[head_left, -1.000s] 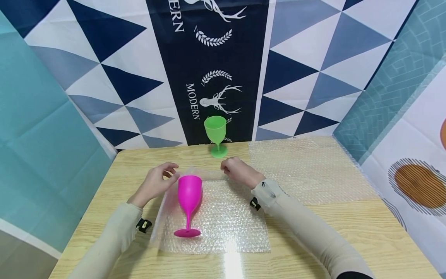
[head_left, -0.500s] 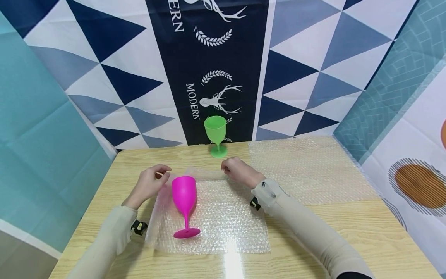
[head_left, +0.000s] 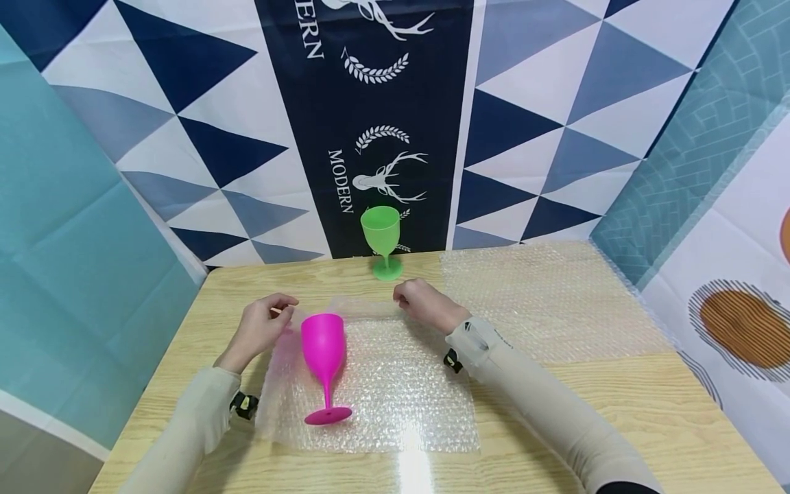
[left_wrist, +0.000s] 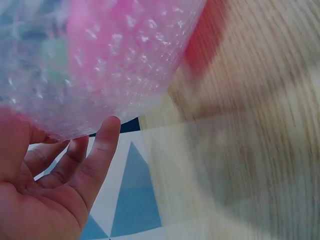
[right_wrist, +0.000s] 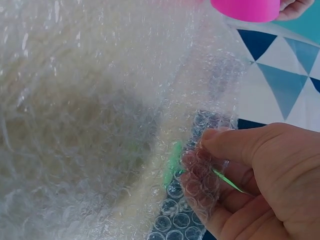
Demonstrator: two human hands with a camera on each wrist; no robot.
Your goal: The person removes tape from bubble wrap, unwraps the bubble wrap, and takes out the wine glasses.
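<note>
A bright pink plastic goblet [head_left: 324, 346] lies on a sheet of bubble wrap [head_left: 407, 384], cup end toward the wall and foot toward me. My left hand [head_left: 261, 326] pinches the sheet's far left corner. Seen from the left wrist, the wrap [left_wrist: 125, 95] curves up above that hand [left_wrist: 60, 185], the goblet's pink showing through it. My right hand [head_left: 422, 303] holds the far right corner; in the right wrist view, thumb and fingers of this hand [right_wrist: 250, 175] pinch the wrap's clear edge [right_wrist: 202, 165]. Along the left side the sheet is raised beside the goblet.
A green goblet [head_left: 381, 233] stands upright at the back of the wooden table [head_left: 629, 418], close to the patterned wall cloth [head_left: 524, 123]. Another bubble wrap sheet [head_left: 543, 302] lies flat at the back right. Cloth hangs along both sides of the table.
My left hand has moved left and slightly toward me, drawing the sheet's left side outward. The pink goblet's cup has shifted left with it. My right hand has stayed almost still.
</note>
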